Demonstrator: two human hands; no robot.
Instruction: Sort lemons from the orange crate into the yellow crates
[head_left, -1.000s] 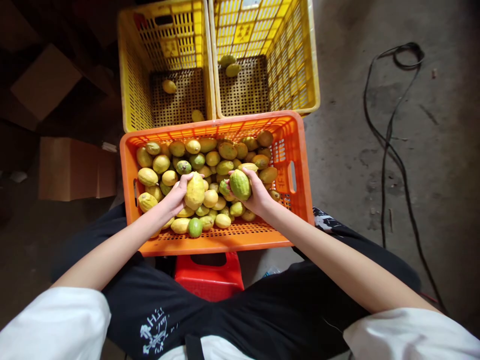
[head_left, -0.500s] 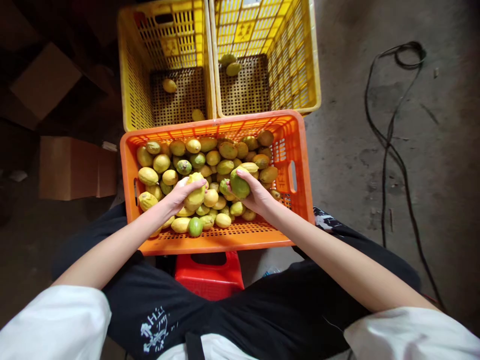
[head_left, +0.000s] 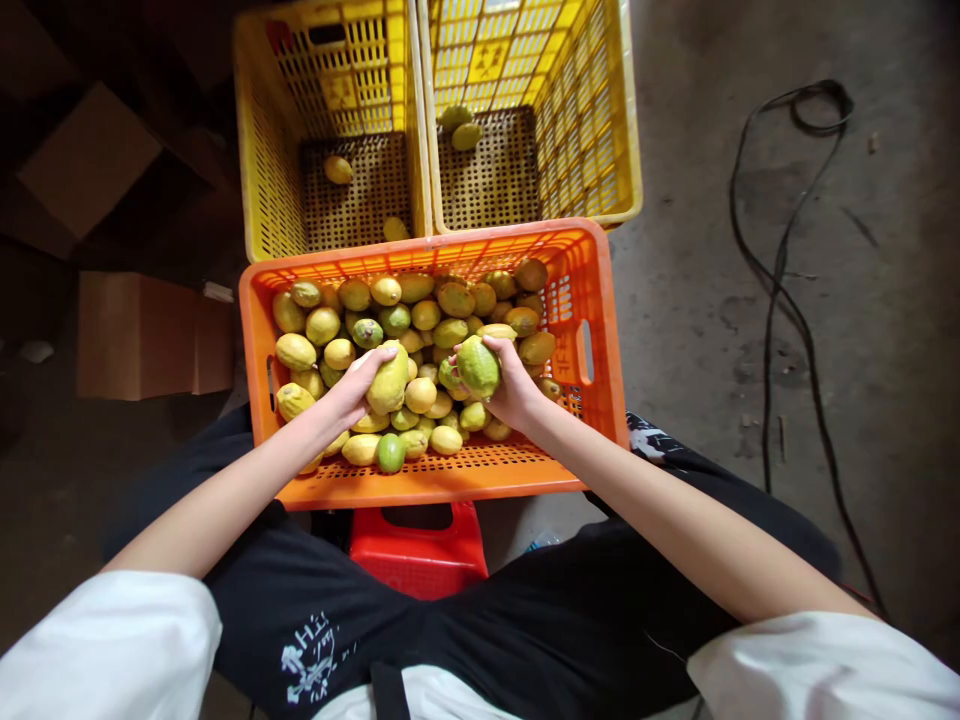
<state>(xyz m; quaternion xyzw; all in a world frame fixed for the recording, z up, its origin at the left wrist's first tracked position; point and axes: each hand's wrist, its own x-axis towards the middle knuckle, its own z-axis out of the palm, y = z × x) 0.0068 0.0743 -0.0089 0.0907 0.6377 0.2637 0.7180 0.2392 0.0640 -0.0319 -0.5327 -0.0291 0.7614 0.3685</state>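
My left hand [head_left: 362,385] is closed around a yellow lemon [head_left: 388,380], thumb lying over its upper side. My right hand [head_left: 512,388] grips a greener lemon [head_left: 478,367], its thumb at the top and its other fingers mostly hidden behind. Both fruits are held a short way apart over an orange crate [head_left: 442,487]. Inside that crate lie many yellow and greenish lemons [head_left: 322,326]. One bright green lemon [head_left: 391,453] rests near the front wall, below my left hand.
Two yellow crates stand behind the orange one: the left crate [head_left: 274,160] and the right crate [head_left: 585,150], each with a few lemons at the bottom. A red stool [head_left: 416,570] shows in front. Cardboard boxes [head_left: 135,335] are at left; a black cable [head_left: 776,285] lies on the floor at right.
Both held lemons have been turned in my fingers, so different sides of them face up. My hands stay nearly in the same place over the crate.
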